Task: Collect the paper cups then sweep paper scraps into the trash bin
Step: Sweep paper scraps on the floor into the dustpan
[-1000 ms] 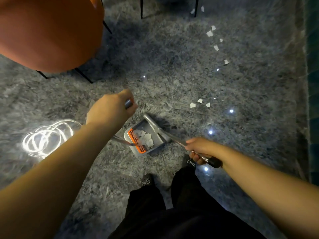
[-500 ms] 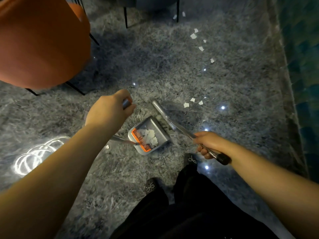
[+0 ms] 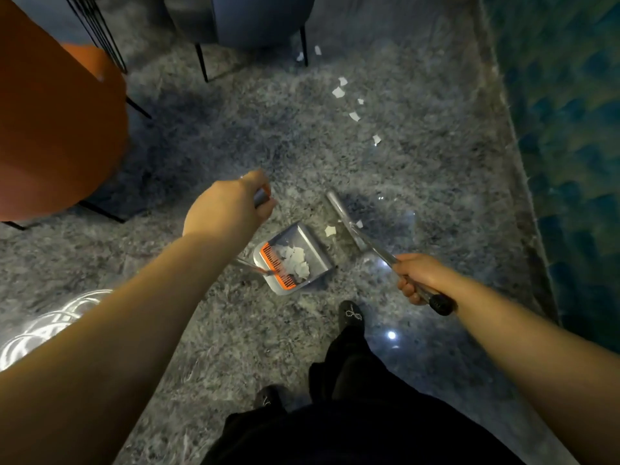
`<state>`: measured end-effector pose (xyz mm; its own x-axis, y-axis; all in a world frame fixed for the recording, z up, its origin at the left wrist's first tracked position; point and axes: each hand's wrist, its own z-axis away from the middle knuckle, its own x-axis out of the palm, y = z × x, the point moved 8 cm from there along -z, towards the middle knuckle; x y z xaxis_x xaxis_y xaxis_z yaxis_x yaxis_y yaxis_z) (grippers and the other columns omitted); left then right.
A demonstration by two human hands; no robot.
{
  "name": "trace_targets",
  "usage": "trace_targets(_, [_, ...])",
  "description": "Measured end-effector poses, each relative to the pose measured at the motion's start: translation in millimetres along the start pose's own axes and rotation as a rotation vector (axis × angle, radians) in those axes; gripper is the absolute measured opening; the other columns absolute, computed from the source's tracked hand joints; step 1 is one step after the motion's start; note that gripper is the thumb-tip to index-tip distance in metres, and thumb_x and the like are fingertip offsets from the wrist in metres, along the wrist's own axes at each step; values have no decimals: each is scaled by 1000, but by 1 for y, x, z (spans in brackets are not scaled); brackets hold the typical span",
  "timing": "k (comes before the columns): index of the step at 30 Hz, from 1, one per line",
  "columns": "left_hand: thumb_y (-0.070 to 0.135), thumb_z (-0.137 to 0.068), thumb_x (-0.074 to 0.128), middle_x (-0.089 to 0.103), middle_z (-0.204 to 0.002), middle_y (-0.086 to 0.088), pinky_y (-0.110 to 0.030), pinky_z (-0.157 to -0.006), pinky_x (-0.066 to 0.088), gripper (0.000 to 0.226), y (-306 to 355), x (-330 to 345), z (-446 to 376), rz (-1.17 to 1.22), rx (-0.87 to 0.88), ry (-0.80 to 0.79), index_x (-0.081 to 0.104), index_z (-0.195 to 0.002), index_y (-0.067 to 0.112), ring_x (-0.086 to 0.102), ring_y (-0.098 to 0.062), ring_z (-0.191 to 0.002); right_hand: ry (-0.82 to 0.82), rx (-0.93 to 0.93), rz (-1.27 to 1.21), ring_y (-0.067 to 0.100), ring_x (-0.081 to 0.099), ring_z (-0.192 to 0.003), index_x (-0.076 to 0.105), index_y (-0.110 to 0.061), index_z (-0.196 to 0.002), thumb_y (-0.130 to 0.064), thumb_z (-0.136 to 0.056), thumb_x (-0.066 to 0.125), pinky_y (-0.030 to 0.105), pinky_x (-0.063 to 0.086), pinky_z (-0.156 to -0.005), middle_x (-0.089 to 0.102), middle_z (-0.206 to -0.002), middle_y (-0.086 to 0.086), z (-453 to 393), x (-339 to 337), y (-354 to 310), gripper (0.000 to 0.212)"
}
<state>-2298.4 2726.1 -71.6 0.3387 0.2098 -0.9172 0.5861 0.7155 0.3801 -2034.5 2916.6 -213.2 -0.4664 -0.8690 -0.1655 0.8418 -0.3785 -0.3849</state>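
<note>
A grey dustpan (image 3: 312,251) with an orange comb edge stands on the marble floor and holds several white paper scraps (image 3: 297,260). My left hand (image 3: 226,211) grips the top of the dustpan's long handle. My right hand (image 3: 417,276) grips the metal broom handle (image 3: 377,251), whose head (image 3: 340,209) lies just right of the pan's mouth. Two scraps (image 3: 330,230) lie by the broom head. More scraps (image 3: 354,115) trail across the floor farther away. No paper cups or trash bin are visible.
An orange chair (image 3: 57,129) on thin black legs fills the upper left. A grey chair (image 3: 241,18) stands at the top centre. A teal patterned wall (image 3: 567,129) runs down the right side. My feet in black shoes (image 3: 350,315) stand just below the pan.
I have stepped forward, so the far scraps appear closer. The broom head has swept up to the nearby scraps, which now lie right at the pan's mouth. Both hands keep their holds.
</note>
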Motion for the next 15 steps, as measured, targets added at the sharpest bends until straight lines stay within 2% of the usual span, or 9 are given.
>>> trace_targets(6, [41,-92,60,60,-78,-5,-35,-58,47,17,35,23,-74,-37,-55,-69,57,-98,26,57,-29,-71,32,22,75,11,37,-34,54,-13,-91,-4,-97,43,16,32,-37,44,-56,8,-43,-68,-39,16])
trace_targets(12, [42,-92,59,54,-69,-1,-29,-51,38,14,42,23,-122,-87,-72,-58,54,-93,29,54,-25,-64,24,15,185,18,40,-40,55,-7,-102,-6,-97,42,21,35,-39,46,-49,8,-91,-92,-66,14])
trace_targets(15, [45,-91,58,49,-64,3,-27,-48,35,17,43,24,-128,-109,-78,-38,50,-88,31,51,-24,-60,-6,-2,268,21,41,-44,55,-8,-98,-5,-96,41,25,36,-44,48,-44,7,-106,-90,-74,14])
